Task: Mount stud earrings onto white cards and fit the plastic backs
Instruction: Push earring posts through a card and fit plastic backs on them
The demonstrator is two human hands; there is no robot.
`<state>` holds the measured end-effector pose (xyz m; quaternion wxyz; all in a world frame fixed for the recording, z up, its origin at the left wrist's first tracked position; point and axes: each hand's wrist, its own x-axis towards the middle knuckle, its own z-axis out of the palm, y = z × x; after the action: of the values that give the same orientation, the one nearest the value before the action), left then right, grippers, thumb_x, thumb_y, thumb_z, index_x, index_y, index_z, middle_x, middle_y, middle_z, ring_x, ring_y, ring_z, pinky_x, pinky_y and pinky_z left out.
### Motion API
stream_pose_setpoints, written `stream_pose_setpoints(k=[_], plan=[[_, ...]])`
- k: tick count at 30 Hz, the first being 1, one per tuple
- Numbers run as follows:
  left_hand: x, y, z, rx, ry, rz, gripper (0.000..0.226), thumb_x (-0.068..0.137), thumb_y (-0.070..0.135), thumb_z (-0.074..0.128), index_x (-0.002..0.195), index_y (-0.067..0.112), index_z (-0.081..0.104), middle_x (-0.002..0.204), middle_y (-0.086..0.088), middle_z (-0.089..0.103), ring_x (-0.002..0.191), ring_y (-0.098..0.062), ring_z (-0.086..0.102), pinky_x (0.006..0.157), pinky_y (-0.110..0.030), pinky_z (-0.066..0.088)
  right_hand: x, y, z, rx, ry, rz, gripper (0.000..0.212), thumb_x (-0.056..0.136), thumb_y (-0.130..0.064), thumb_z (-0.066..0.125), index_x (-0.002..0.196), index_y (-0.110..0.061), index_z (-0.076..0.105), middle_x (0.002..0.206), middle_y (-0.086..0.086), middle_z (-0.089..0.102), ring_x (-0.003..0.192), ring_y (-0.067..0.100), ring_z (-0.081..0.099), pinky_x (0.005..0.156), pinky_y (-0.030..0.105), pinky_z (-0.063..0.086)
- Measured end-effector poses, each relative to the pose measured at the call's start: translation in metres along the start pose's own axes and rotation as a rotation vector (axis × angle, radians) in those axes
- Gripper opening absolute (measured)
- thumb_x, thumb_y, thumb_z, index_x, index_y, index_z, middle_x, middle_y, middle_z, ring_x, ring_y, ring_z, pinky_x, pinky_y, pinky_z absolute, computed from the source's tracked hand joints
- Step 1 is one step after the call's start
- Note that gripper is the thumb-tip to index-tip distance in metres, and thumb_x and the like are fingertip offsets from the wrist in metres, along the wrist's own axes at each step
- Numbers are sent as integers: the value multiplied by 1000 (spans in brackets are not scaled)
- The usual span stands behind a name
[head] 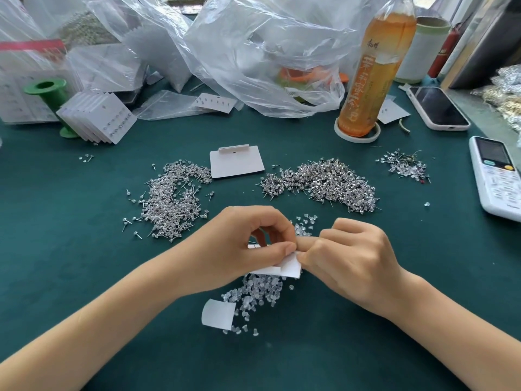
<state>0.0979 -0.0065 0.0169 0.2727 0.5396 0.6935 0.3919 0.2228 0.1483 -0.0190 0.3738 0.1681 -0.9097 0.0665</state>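
Note:
My left hand (242, 246) grips a white card (284, 268) above the green table, thumb and fingers curled round its upper edge. My right hand (352, 261) meets it from the right, its fingertips pinched at the card's edge; what they pinch is hidden. Clear plastic backs (259, 292) lie heaped below the card, with a few more above the hands (306, 222). Two piles of silver stud earrings spread beyond the hands, one left (172, 201) and one right (324, 183). A blank white card (236, 162) lies between the piles.
A stack of filled cards (98, 118) leans on a green spool (48, 93) at far left. Plastic bags (253, 52) crowd the back. A tea bottle (372, 69), a smartphone (438, 108) and a white handset (499, 176) stand at right. A curled paper slip (217, 313) lies near me.

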Motion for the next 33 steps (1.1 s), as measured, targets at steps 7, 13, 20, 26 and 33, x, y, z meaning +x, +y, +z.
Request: stream_pose_setpoints(k=[7, 13, 20, 26, 33], plan=[[2, 3, -8, -61, -60, -35, 3, 84, 14, 69, 84, 17, 70, 79, 3, 69, 73, -17, 62, 73, -42, 51, 4, -3, -3, -28, 21, -30, 30, 79, 2, 65, 50, -6, 59, 46, 2, 44, 40, 22, 31, 37, 26, 32], [3, 4, -5, -128, -12, -108, 3, 79, 20, 73, 79, 17, 72, 78, -5, 71, 77, -32, 63, 77, -50, 50, 4, -2, 0, -41, 57, -47, 28, 79, 2, 65, 53, -7, 60, 48, 1, 47, 40, 22, 32, 37, 26, 33], [2, -4, -30, 242, 520, 216, 36, 87, 37, 60, 120, 22, 58, 120, 7, 60, 110, -3, 56, 95, -17, 40, 14, -2, -5, 685, 174, 876, 29, 77, -33, 73, 71, -27, 45, 53, -5, 62, 41, 4, 48, 41, 16, 35], [3, -21, -26, 708, 298, 319, 79, 76, 54, 67, 140, 13, 43, 139, 4, 46, 128, -15, 41, 111, -27, 28, 23, 10, -6, 1069, 99, 1184, 31, 62, -34, 77, 71, -19, 52, 59, 11, 66, 33, 13, 40, 39, 14, 33], [-1, -24, -39, 699, 292, 292, 77, 75, 57, 63, 136, 14, 46, 129, -2, 53, 118, -17, 45, 103, -26, 31, 41, 14, -2, 1133, -38, 1187, 31, 62, -30, 78, 73, -17, 52, 51, 2, 61, 33, 12, 38, 37, 14, 31]])
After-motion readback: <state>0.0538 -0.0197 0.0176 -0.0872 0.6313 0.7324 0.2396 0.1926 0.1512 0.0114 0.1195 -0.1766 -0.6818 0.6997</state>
